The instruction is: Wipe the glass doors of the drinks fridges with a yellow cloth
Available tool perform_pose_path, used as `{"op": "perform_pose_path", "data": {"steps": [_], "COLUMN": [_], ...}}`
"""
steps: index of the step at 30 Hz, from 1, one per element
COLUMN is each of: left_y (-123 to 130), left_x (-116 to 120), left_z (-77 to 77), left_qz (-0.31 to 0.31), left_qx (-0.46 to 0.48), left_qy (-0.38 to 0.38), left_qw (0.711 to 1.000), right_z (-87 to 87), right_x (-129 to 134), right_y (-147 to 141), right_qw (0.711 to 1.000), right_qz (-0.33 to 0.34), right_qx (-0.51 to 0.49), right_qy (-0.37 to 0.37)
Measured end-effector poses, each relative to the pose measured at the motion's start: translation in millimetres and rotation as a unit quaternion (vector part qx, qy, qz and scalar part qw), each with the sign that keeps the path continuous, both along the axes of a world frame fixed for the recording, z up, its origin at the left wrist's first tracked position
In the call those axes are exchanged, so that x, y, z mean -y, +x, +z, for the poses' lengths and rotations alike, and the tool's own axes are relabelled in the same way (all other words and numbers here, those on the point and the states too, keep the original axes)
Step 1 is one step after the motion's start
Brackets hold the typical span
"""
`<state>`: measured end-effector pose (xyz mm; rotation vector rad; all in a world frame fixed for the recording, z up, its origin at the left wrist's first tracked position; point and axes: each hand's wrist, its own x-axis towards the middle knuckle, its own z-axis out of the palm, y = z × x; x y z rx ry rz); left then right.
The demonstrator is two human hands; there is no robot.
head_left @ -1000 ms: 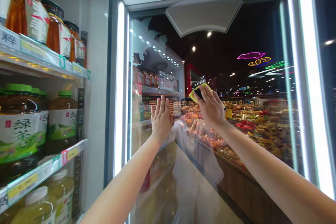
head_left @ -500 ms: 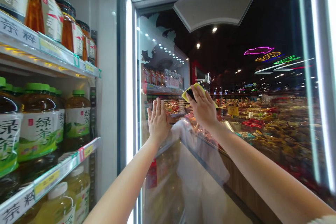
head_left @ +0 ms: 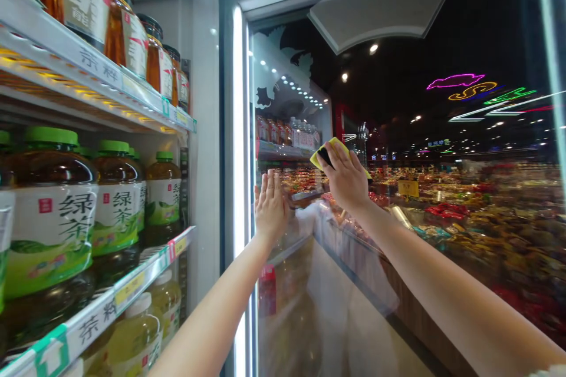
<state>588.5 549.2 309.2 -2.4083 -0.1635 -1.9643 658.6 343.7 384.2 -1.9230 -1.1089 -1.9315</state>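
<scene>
My left hand (head_left: 270,205) lies flat against the glass door (head_left: 292,306), fingers straight and pointing up, close to the lit strip at the door's left side. Higher up and to the right, my right hand (head_left: 348,181) presses a yellow cloth (head_left: 325,157) with a black patch onto the same pane. The cloth sticks out past the fingers on both sides; its middle is hidden beneath them. Both arms are stretched out forward.
On the left, cooler shelves (head_left: 132,283) hold green-capped tea bottles (head_left: 117,200) and amber bottles (head_left: 135,41). A bright light strip (head_left: 239,129) runs up the door frame. Store goods (head_left: 477,218), neon signs and a faint reflection of a person show in the glass.
The view has shifted left, so the shelves fill more of it. Both hands appear nearer the door's lit left edge. The cloth stays under my right hand.
</scene>
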Motion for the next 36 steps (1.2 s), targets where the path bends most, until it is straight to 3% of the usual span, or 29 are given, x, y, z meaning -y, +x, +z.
{"op": "perform_pose_path", "data": {"steps": [3, 6, 8, 10, 13, 16, 19, 23, 26, 31, 36], "left_y": [-4, -7, -9, -12, -16, -17, -17, -19, -22, -23, -25], "left_x": [-8, -11, -12, -15, -22, -27, -28, -27, -30, -36, -39], "left_z": [-2.0, -9.1, -15.7, -21.2, -24.5, -23.7, -23.4, -24.8, -24.5, -27.1, -39.9], "left_qz": [0.012, 0.022, 0.030, 0.036, 0.042, 0.047, 0.052, 0.059, 0.071, 0.092, 0.094], "left_qx": [-0.017, -0.028, -0.035, -0.046, -0.054, -0.051, -0.047, -0.041, -0.047, -0.050, -0.054], "left_qy": [-0.009, -0.014, -0.019, -0.022, -0.019, -0.012, -0.013, -0.027, -0.027, -0.029, -0.040], "left_qw": [1.000, 0.999, 0.999, 0.998, 0.997, 0.998, 0.997, 0.997, 0.996, 0.994, 0.993], "right_z": [3.9, -23.9, -43.6, -50.6, -36.7, -21.3, -27.7, -43.8, -36.0, -22.8, -40.6], "right_x": [-35, -55, -54, -49, -56, -82, -95, -81, -82, -117, -111], "right_y": [-6, -11, -11, -10, -12, -20, -26, -22, -19, -25, -23], "right_qw": [1.000, 0.998, 0.993, 0.991, 0.995, 0.999, 0.997, 0.988, 0.989, 0.994, 0.978], "right_qz": [0.015, 0.040, 0.048, 0.049, 0.046, 0.035, 0.041, 0.053, 0.057, 0.077, 0.074], "right_qx": [-0.013, 0.014, 0.036, 0.045, 0.021, -0.015, -0.014, 0.022, 0.018, 0.002, 0.021], "right_qy": [0.017, -0.055, -0.100, -0.117, -0.085, -0.033, -0.062, -0.143, -0.134, -0.081, -0.193]}}
